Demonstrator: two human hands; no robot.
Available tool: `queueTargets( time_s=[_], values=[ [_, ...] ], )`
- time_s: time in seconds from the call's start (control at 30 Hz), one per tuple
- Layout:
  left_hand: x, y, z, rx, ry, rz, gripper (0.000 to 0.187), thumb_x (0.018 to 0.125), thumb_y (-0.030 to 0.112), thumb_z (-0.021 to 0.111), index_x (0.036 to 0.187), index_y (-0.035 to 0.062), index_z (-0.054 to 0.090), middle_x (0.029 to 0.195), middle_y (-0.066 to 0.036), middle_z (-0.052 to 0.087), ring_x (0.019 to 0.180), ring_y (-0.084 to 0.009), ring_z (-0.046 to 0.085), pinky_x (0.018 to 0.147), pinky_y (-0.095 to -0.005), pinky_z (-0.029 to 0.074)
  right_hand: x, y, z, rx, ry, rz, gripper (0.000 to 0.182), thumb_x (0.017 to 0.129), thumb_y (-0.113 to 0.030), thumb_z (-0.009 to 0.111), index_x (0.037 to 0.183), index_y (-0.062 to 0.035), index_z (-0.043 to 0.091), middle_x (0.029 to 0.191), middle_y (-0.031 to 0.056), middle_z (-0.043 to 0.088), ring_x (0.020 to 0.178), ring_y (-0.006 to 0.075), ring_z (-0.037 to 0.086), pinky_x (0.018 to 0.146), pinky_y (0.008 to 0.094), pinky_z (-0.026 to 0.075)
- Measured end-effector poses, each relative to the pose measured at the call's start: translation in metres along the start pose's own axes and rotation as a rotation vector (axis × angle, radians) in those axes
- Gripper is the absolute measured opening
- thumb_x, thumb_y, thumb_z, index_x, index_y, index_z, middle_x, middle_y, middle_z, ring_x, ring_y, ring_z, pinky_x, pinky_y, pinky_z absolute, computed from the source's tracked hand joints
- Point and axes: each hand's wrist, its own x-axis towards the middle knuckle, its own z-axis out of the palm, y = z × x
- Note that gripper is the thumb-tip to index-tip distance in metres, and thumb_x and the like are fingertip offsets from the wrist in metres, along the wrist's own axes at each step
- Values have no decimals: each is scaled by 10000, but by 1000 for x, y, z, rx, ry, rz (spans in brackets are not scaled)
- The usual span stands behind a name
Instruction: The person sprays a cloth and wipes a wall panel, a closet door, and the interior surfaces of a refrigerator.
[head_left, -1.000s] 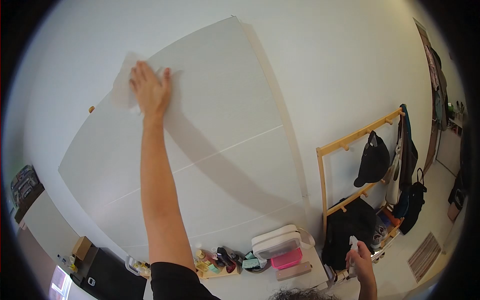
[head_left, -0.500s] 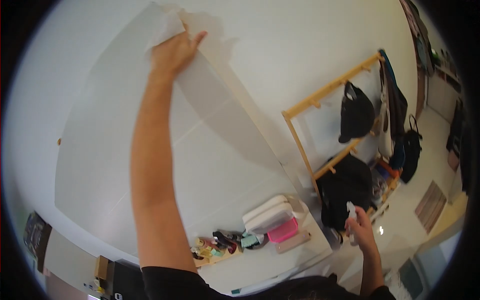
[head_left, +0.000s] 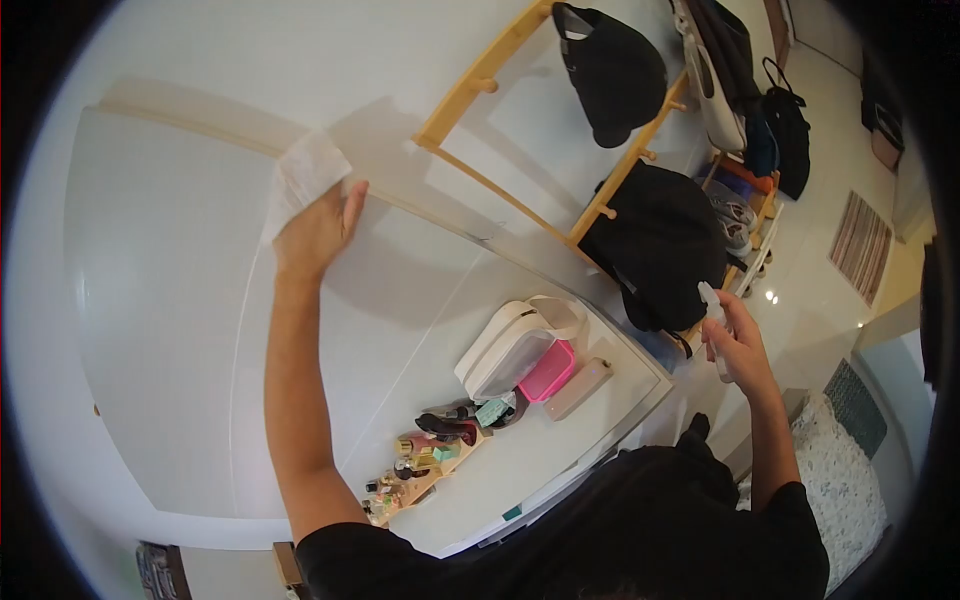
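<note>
My left hand [head_left: 312, 232] presses a white cloth or tissue [head_left: 308, 172], folded over its fingers, against the upper edge of a large pale panel [head_left: 170, 300] on the wall. The thumb sticks out to the right, and the fingertips are hidden by the cloth. Low on the right, my right hand [head_left: 740, 345] is wrapped around a small clear spray bottle [head_left: 711, 300] with a white nozzle, held upright and away from the panel.
Below the panel, a white cabinet top [head_left: 625, 400] carries a white pouch [head_left: 500, 345], a pink case [head_left: 548, 372] and several small bottles [head_left: 400, 480]. A wooden rack [head_left: 490, 70] with black caps [head_left: 612, 75] and a black bag [head_left: 655, 245] stands at the right.
My left hand has slid the cloth along the panel's edge, now lower and further left in view. My right hand still holds the spray bottle, higher in view. The camera has turned.
</note>
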Motion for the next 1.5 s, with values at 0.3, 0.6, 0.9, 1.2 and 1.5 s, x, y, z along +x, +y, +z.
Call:
queueTargets(
  time_s=[0.3,0.6,0.9,1.2,1.5],
  values=[
    [-17,74,28,-340,-61,80,380,953,368,585,1129,43,674,1077,-164,653,1006,-390,581,895,-478,456,-10,7,-17,10,19,9,410,979,-172,599,1344,-30,479,871,18,577,663,75,544,590,241,446],
    [-44,131,68,-593,-198,55,381,885,349,663,1073,17,673,1003,-174,666,935,-387,609,833,-464,473,-32,12,-23,25,95,26,417,980,-191,597,1346,-30,481,841,21,570,631,81,528,580,239,429],
    [-22,58,45,-477,-299,-114,400,967,388,586,973,7,705,889,-192,696,861,-380,655,777,-442,524,-36,20,-17,-14,101,9,432,987,-219,563,1365,-38,459,775,16,549,577,90,518,534,240,436],
    [61,-145,-69,-63,6,-246,438,959,461,568,800,71,684,759,-104,684,721,-333,661,661,-443,526,-5,18,33,53,-30,1,342,967,-172,566,1277,-45,497,770,13,561,564,85,523,498,240,431],
    [53,-144,-57,118,139,-352,553,1001,508,459,1441,175,475,1576,-53,367,1405,-284,401,1060,-430,447,-4,25,29,86,-54,-8,364,953,-168,580,1285,-44,495,780,31,572,580,92,526,513,245,432]
  ],
)
